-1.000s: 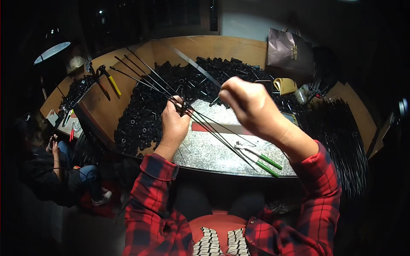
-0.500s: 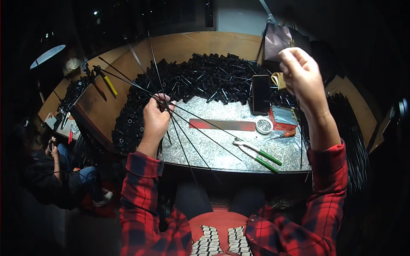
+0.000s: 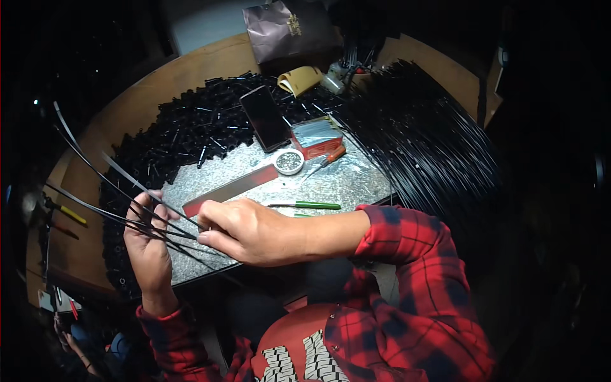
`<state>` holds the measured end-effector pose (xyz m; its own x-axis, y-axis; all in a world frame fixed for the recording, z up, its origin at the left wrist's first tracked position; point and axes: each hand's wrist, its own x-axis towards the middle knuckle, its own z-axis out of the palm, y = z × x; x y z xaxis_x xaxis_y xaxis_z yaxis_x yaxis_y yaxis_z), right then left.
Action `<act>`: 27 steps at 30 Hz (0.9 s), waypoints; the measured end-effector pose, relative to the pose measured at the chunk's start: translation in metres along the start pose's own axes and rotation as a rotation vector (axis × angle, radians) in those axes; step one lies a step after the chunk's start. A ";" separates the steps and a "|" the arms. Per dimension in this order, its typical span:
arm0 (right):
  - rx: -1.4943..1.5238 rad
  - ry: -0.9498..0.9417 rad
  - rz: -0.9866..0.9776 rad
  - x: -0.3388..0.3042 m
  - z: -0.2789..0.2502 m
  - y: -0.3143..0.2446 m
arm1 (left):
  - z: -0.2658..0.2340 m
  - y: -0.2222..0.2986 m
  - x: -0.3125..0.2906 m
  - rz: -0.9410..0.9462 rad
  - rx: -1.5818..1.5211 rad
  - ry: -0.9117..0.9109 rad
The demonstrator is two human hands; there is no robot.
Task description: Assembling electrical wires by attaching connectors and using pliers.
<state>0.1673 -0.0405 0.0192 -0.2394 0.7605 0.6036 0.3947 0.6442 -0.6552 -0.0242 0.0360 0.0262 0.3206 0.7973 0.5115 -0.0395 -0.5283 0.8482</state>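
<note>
In the head view, the left hand [image 3: 149, 245] is closed around a bunch of thin black rods [image 3: 105, 191], which fan out up and to the left from its grip; their far tips fade into the dark rim of the picture and cannot be followed to their ends. The right hand [image 3: 251, 230] lies just to the right of the left one, fingers curled together with the fingertips [image 3: 207, 237] pinched on the rods where they leave the left hand's grip. Whether it grasps one rod or several cannot be made out, as its own fingers hide the contact. Both forearms wear red-and-black checked sleeves.

Beyond the right hand lies a speckled grey slab [image 3: 344, 181] on the wooden desk [image 3: 191, 76]. On the slab, just past the knuckles, rest a flat metal ruler with a red end [image 3: 232, 190] and a green-handled tool [image 3: 305, 205], its tip partly hidden behind the wrist. Farther off stand a small round tin [image 3: 289, 162], a red box [image 3: 316, 135], an orange-handled tool [image 3: 328, 158] and a dark phone [image 3: 266, 118]. A heap of small black parts [image 3: 184, 130] spreads behind the left hand; single pieces are hard to tell apart. To the far right a large sheaf of long black rods [image 3: 420, 140] runs off into shadow.
</note>
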 end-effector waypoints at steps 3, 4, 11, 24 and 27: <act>-0.060 -0.040 0.117 -0.023 -0.024 0.002 | -0.001 -0.014 -0.001 0.051 -0.145 -0.056; -0.129 -0.061 0.198 -0.032 -0.037 0.003 | -0.002 -0.015 -0.005 0.040 -0.197 -0.030; -1.331 0.131 0.692 -0.117 -0.172 0.104 | -0.015 -0.014 -0.015 0.048 -0.281 0.022; -1.326 0.177 1.026 -0.179 -0.241 0.104 | -0.001 -0.005 -0.012 0.030 -0.246 0.038; -1.330 0.158 1.054 -0.178 -0.241 0.099 | 0.004 -0.003 -0.014 0.044 -0.208 0.045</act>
<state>0.4624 -0.1319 -0.0438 0.6427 0.7136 0.2787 0.7461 -0.6656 -0.0163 -0.0244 0.0257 0.0158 0.2723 0.7896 0.5500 -0.2482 -0.4946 0.8329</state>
